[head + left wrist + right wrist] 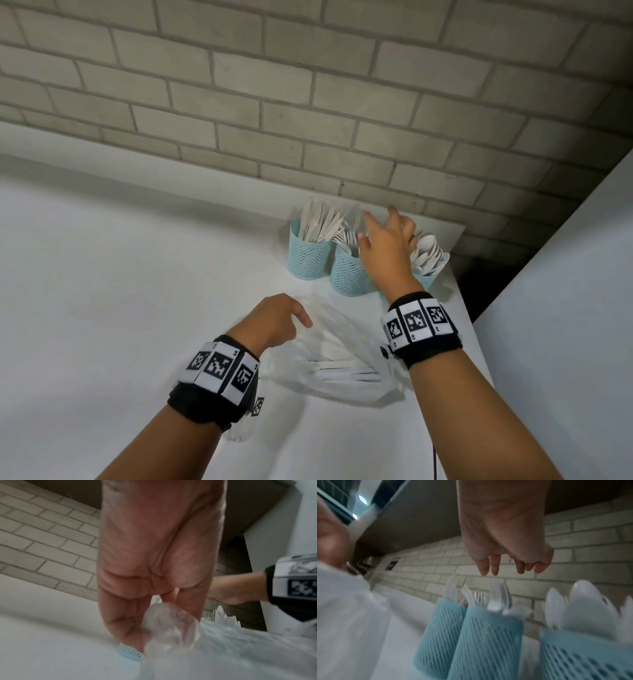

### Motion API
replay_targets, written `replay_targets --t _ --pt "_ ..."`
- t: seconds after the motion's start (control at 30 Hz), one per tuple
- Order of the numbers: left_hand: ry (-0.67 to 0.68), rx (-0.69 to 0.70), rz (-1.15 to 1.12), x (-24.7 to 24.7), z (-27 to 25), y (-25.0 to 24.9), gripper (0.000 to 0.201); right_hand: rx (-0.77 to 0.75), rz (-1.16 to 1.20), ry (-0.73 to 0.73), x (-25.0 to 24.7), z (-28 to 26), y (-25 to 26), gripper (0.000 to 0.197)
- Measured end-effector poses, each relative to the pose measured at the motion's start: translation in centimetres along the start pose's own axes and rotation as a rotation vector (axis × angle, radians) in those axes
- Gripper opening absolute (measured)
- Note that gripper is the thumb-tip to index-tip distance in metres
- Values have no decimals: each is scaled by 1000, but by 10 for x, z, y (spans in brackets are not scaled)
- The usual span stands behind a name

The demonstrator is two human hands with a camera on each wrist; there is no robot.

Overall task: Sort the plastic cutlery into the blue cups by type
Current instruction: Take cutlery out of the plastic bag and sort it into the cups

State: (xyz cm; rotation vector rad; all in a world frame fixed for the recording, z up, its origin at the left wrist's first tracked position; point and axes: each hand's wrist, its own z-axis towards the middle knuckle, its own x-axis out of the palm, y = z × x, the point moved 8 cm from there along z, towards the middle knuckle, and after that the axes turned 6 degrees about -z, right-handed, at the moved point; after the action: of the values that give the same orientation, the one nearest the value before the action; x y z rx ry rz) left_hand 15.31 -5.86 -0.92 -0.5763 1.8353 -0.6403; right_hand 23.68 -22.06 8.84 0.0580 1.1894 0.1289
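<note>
A pale brick wall [308,102] ran behind a white desk [120,257]. On the desk, near its front right, lay a clear plastic bag [335,356] with a few white pieces of cutlery [342,373] left inside it; which kinds they were could not be told. Behind the bag, against the wall, three blue cups stood in a row. The left cup [310,255] held knives [320,219], the middle cup [347,272] held forks [500,595], and the right cup [587,654], mostly hidden behind the arm in the head view, held spoons [430,255].

The left hand [277,323] rested on the near end of the bag, its fingers [123,622] curled and pinching the crumpled plastic. The right hand [385,245] hovered over the middle and right cups, its fingers [494,566] spread and relaxed, holding nothing.

Judging from how full the cups stood and how little remained in the bag, the sorting was mostly done. What seemed left was to draw out the last pieces and drop each into its matching cup.
</note>
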Motion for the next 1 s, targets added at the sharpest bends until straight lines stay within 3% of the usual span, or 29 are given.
replay_targets --t 0.07,0.13,0.23,0.3,0.4,0.53,0.6,0.7,0.83,0.93,1.0 --pt "-3 0 2 1 0 -1 47 -54 293 6 -22 -6 14 27" --pt "-8 -3 15 2 0 -2 45 -116 500 285 -23 -23 33 23" --pt "3 10 90 7 0 -1 34 -256 262 890 13 -78 60 20" --pt "3 10 115 9 -2 -1 36 -324 107 1048 33 -108 67 19" --pt "14 1 120 10 -5 1 52 -346 1 1018 49 -128 69 23" --pt "50 34 122 11 -9 -3 64 -357 110 669 28 -120 75 21" --pt "83 62 141 13 -11 -7 60 -327 230 793 34 -132 78 21" --pt "117 76 175 18 -11 -8 55 -367 93 980 64 -151 77 28" --pt "124 94 203 19 -12 -7 61 -337 70 869 85 -149 67 14" --pt "134 81 181 18 -13 0 72 -305 77 826 88 -149 59 40" --pt "133 93 156 17 -11 3 75 -298 56 816 90 -148 55 47"
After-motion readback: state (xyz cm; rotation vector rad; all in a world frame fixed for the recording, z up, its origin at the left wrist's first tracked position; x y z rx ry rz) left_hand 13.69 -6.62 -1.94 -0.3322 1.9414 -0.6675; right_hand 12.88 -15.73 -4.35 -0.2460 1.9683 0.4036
